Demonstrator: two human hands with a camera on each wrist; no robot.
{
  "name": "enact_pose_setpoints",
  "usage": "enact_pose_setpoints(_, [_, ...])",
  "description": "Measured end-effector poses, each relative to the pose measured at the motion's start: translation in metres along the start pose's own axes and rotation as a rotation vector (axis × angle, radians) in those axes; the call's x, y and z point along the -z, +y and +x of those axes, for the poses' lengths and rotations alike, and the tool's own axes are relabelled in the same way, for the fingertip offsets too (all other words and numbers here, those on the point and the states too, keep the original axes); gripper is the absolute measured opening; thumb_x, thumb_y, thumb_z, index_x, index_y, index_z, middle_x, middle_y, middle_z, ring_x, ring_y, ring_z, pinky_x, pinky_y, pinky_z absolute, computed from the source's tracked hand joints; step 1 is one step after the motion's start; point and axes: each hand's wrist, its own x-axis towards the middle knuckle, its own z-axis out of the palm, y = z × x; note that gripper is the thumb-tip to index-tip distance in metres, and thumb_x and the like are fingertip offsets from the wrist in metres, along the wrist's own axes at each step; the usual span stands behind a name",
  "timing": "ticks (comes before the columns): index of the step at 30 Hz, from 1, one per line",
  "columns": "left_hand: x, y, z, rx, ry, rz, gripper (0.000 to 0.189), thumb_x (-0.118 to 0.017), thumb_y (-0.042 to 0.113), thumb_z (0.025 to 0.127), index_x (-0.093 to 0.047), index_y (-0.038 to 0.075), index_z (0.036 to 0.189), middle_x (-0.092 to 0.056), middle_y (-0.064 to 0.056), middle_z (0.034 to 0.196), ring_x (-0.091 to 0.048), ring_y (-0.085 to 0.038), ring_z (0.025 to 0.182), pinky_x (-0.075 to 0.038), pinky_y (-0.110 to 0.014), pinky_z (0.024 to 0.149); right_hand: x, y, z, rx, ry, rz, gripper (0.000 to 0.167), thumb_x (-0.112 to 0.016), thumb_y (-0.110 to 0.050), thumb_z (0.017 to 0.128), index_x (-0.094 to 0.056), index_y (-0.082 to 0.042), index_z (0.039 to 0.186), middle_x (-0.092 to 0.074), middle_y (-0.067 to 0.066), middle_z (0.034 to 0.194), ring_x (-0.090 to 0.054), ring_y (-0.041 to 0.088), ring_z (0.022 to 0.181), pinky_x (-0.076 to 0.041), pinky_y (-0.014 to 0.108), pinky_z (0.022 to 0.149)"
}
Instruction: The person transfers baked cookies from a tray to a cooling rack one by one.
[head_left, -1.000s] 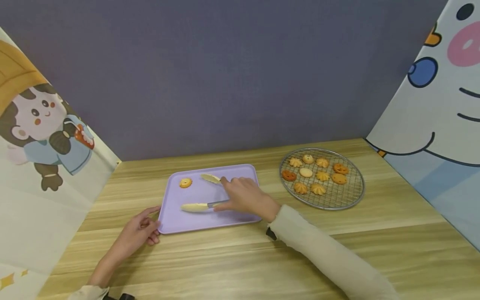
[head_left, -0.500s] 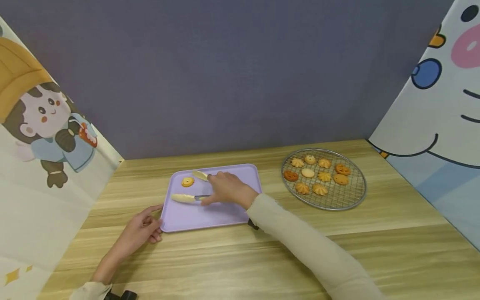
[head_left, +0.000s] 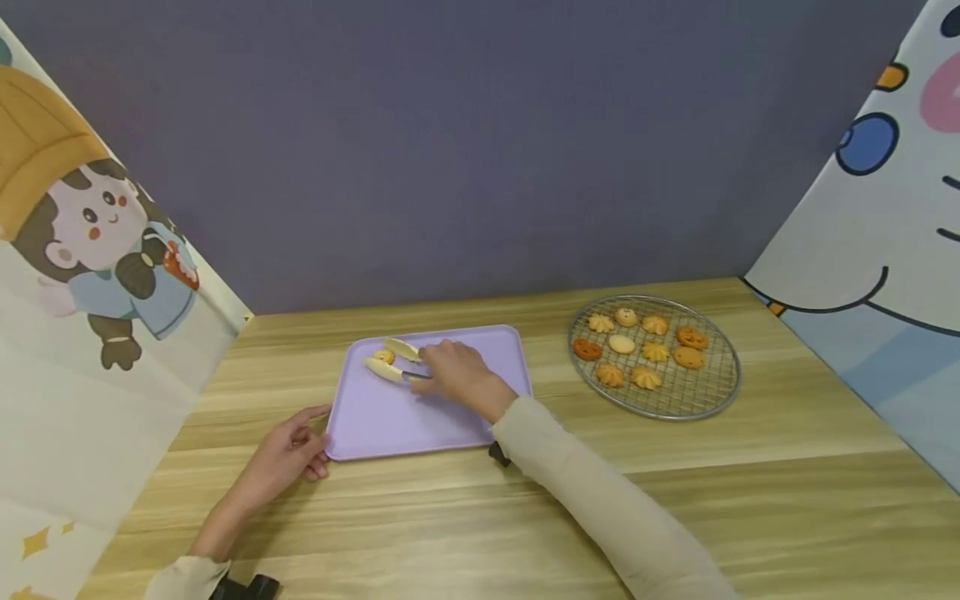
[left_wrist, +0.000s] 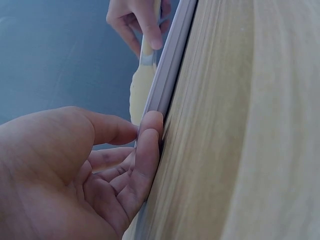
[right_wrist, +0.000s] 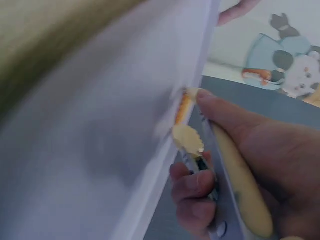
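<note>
A lilac tray (head_left: 427, 421) lies on the wooden table. My left hand (head_left: 279, 454) is at its near left corner; in the left wrist view the thumb and fingers (left_wrist: 147, 152) pinch the tray's rim. Over the tray my right hand (head_left: 459, 375) grips a pair of tongs (head_left: 386, 370) with cream tips. Those tips stand on both sides of a round golden cookie (head_left: 384, 356) near the tray's far left corner. In the right wrist view the cookie (right_wrist: 183, 107) appears edge-on between the tips; whether both touch it is hard to tell.
Right of the tray stands a round wire cooling rack (head_left: 693, 392) with several cookies, among them a pretzel-shaped one (head_left: 692, 337). A dark grey panel (head_left: 480, 167) rises behind the table. Printed panels flank both sides.
My right hand has moved the tongs left and away from me across the tray. Their tips, farther apart before, have drawn closer around the cookie. My left hand stays at the tray's corner.
</note>
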Motion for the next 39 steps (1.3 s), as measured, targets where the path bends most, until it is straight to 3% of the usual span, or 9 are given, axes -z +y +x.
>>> enact_pose_setpoints(9, [0.000,0.002,-0.003,0.004,0.007,-0.005,0.053,-0.058,0.004,0.099,-0.039,-0.006,0.147,-0.060,-0.014,0.077,-0.065,-0.021,0.061,-0.059,-0.030,0.054,-0.002,-0.004,-0.013,0.011,0.031,-0.024,0.035,-0.077,-0.044,0.085,-0.066,-0.011,0.090,-0.046,-0.004,0.064,-0.042,0.011,0.057,-0.038,0.026,0.045])
enact_pose_setpoints(17, [-0.001,0.002,-0.004,0.002,0.005,-0.016,0.053,-0.059,0.004,0.099,-0.039,-0.007,0.147,-0.061,-0.014,0.076,-0.065,-0.020,0.061,-0.059,-0.031,0.054,0.003,-0.004,-0.017,0.026,0.011,-0.026,0.034,-0.076,-0.043,0.087,-0.068,-0.011,0.095,-0.050,-0.003,0.068,-0.044,0.012,0.060,-0.040,0.028,0.050])
enact_pose_setpoints(22, [0.000,0.003,-0.004,-0.006,-0.023,-0.004,0.052,-0.056,0.003,0.100,-0.037,-0.006,0.147,-0.060,-0.012,0.069,-0.058,-0.016,0.052,-0.054,-0.028,0.046,0.005,-0.004,-0.017,0.030,-0.003,-0.021,0.035,-0.076,-0.043,0.087,-0.069,-0.010,0.098,-0.052,-0.003,0.069,-0.044,0.012,0.061,-0.039,0.027,0.050])
enact_pose_setpoints(29, [0.001,0.004,-0.007,-0.003,-0.082,-0.017,0.059,-0.055,0.000,0.099,-0.028,-0.004,0.151,-0.060,-0.014,0.066,-0.055,-0.017,0.046,-0.048,-0.028,0.039,0.005,-0.005,-0.017,0.044,-0.001,-0.013,0.031,-0.077,-0.042,0.086,-0.065,-0.014,0.087,-0.051,-0.003,0.067,-0.043,0.011,0.060,-0.039,0.026,0.049])
enact_pose_setpoints(39, [0.000,0.003,-0.008,-0.025,-0.071,-0.020,0.067,-0.054,0.000,0.099,-0.024,0.010,0.158,-0.061,-0.015,0.064,-0.056,-0.019,0.045,-0.051,-0.032,0.039,0.005,-0.006,-0.019,0.039,0.003,-0.013,0.032,-0.078,-0.042,0.086,-0.062,-0.015,0.083,-0.053,-0.003,0.069,-0.045,0.011,0.061,-0.042,0.026,0.051])
